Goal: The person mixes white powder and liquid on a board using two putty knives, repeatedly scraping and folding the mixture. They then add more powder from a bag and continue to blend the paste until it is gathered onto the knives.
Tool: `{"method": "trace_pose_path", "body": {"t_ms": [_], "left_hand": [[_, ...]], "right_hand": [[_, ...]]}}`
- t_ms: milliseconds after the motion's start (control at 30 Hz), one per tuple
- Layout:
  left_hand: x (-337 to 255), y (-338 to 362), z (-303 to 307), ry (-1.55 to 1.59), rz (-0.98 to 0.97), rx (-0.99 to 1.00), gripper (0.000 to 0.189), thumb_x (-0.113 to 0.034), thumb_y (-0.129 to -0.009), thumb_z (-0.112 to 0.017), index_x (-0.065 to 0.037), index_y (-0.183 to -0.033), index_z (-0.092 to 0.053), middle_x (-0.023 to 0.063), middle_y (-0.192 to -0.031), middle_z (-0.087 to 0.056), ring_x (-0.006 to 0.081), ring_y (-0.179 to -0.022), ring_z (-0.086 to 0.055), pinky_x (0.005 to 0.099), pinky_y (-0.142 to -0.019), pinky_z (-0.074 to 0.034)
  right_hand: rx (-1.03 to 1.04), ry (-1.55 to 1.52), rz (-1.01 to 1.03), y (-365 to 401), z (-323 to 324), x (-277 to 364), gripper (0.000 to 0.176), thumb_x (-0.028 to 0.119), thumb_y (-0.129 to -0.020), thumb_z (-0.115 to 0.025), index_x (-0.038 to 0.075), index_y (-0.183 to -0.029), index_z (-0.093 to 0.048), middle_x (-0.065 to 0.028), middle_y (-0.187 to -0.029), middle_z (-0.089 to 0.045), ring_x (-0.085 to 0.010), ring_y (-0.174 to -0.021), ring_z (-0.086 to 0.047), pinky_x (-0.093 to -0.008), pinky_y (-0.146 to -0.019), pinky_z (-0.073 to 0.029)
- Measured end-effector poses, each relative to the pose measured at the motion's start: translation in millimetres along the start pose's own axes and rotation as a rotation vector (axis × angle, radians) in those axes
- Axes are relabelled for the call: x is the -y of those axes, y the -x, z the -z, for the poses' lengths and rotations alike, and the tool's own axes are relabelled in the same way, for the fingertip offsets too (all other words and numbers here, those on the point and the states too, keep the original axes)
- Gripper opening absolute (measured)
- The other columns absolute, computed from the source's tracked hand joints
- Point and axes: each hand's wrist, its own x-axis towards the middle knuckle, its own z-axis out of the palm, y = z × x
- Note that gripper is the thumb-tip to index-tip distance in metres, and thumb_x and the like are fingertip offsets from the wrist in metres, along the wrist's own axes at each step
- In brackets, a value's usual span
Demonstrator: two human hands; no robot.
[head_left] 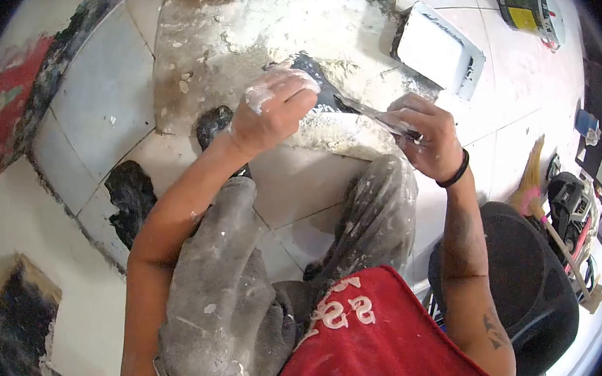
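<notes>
My right hand (428, 133) is closed on a flat tool that looks like a putty knife (356, 106), its thin blade pointing left. The blade tip is at the right side of a dark, flexible-looking piece (318, 81) with white smears along its edges. My left hand (276, 107), with white paste on its knuckles, is curled closed at the left side of that dark piece. Its fingertips are hidden, so what they pinch cannot be made out. Under both hands lies a worn board (196, 69) caked with white, crumbly material, thickest near its front edge (342, 135).
A shallow white tray (441, 51) sits at the board's right back corner. Farther right stands a container with a yellow label (524, 17). A black chair (501, 294), a broom (531, 181) and assorted tools are on the right. A black scrap (129, 200) lies on the left floor tiles.
</notes>
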Motion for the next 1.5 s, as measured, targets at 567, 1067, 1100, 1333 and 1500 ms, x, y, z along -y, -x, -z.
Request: {"method": "trace_pose_path", "body": {"t_ms": [567, 1067, 1100, 1333, 1500], "left_hand": [[-1.7, 50.9, 8.7, 0.618, 0.977, -0.345, 0.013, 0.001, -0.074, -0.064, -0.002, -0.078, -0.052, 0.0043, -0.072, -0.058, 0.0087, -0.064, -0.052, 0.0235, -0.057, -0.044], [-6.1, -58.9, -15.8, -0.105, 0.367, 0.476, 0.010, -0.012, -0.071, -0.054, -0.005, -0.077, -0.059, 0.0196, -0.069, -0.060, 0.0368, -0.067, -0.061, 0.0448, -0.063, -0.049], [-0.7, -59.4, -23.9, -0.106, 0.400, 0.522, 0.012, -0.011, -0.071, -0.051, -0.007, -0.079, -0.059, 0.0200, -0.067, -0.059, 0.0374, -0.067, -0.060, 0.0464, -0.064, -0.049], [31.1, -28.3, -8.3, 0.017, 0.719, 0.090, 0.028, -0.009, -0.075, -0.054, -0.004, -0.102, -0.057, 0.0210, -0.079, -0.062, 0.0352, -0.075, -0.061, 0.0403, -0.069, -0.049], [56.8, 83.5, -24.2, 0.226, 0.868, -0.340, 0.022, -0.006, -0.081, -0.050, 0.002, -0.101, -0.054, 0.0216, -0.085, -0.060, 0.0312, -0.084, -0.059, 0.0355, -0.074, -0.044]], "right_hand": [[-0.034, 0.171, -0.130, -19.1, -47.6, -56.5, 0.022, -0.004, -0.064, -0.060, 0.000, -0.083, -0.051, -0.0142, -0.083, -0.051, -0.0338, -0.079, -0.053, -0.0381, -0.065, -0.045], [0.030, 0.485, 0.177, -30.6, -40.6, -28.8, 0.011, 0.003, -0.069, -0.056, 0.006, -0.080, -0.056, -0.0073, -0.088, -0.053, -0.0256, -0.073, -0.057, -0.0357, -0.059, -0.048], [0.045, 0.448, 0.133, -29.9, -37.7, -23.5, 0.014, 0.000, -0.066, -0.056, 0.005, -0.078, -0.058, -0.0083, -0.088, -0.055, -0.0267, -0.075, -0.057, -0.0361, -0.062, -0.048], [0.108, 0.244, -0.081, 1.3, -55.1, -34.8, 0.027, -0.007, -0.063, -0.054, 0.004, -0.087, -0.050, -0.0133, -0.086, -0.051, -0.0341, -0.079, -0.053, -0.0405, -0.066, -0.045], [0.192, 0.277, -0.089, 26.3, -95.3, -62.7, 0.040, -0.005, -0.062, -0.056, 0.008, -0.100, -0.052, -0.0132, -0.090, -0.051, -0.0343, -0.082, -0.054, -0.0409, -0.068, -0.046]]}}
